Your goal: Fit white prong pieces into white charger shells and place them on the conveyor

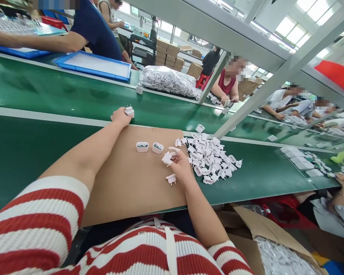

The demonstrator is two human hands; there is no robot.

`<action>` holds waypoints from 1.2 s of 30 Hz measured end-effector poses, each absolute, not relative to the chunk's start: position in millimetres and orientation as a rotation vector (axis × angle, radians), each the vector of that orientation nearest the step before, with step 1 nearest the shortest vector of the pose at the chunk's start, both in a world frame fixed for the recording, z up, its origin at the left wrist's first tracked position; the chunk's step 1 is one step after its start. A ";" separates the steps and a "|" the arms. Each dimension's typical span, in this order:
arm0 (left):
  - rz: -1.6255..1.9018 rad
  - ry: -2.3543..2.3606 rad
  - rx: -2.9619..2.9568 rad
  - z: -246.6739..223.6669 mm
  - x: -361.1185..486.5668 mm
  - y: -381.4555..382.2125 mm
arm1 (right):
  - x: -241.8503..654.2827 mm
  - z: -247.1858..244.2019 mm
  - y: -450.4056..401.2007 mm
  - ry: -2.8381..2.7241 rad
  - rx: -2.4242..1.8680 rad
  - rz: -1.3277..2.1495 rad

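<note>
My left hand [120, 116] reaches far out over the green belt, its fingers closed on a white plug charger [129, 111] with its pins up. My right hand [181, 165] is above the cardboard sheet [117, 187] and pinches a white plug cover [166, 158]. Between the hands stand two white charger housings, a left one [142, 147] and a right one [158, 148], open at the top with green boards inside. Below my right hand, a loose plug cover [171, 178] lies with its pins toward me. Many more form a pile [210, 158] to the right.
A metal post [246, 97] slants down behind the pile. Across the belt [83, 103] are a blue-rimmed tray [96, 65] and a plastic bag of white parts [167, 78]. Several co-workers sit along the line. An open carton [246, 225] stands low at right.
</note>
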State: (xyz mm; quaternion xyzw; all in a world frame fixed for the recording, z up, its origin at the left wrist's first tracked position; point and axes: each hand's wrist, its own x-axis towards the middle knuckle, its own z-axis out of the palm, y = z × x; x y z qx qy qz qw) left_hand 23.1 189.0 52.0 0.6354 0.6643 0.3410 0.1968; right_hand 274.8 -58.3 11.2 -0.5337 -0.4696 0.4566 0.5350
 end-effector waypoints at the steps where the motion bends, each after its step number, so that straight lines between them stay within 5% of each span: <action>1: 1.014 1.871 1.818 53.3 22.9 182.1 | 274.3 14.5 -58.7 -1.046 -1.226 1.111; 5: 1.095 1.576 2.014 54.1 15.3 134.5 | 273.5 25.5 -62.1 -0.980 -1.126 1.180; 9: 0.707 1.150 2.009 42.6 11.5 73.0 | 272.3 27.0 -66.4 -1.047 -1.079 1.251; 19: 0.800 1.114 1.899 17.6 37.2 -34.6 | 264.8 17.6 -78.0 -1.216 -1.148 1.068; 27: 0.893 1.042 2.071 1.8 33.7 -38.9 | 242.6 54.0 -76.8 -2.098 -1.221 0.429; 36: 0.880 0.993 2.039 5.1 31.5 -40.3 | 229.0 63.5 -57.6 -2.453 -1.218 0.304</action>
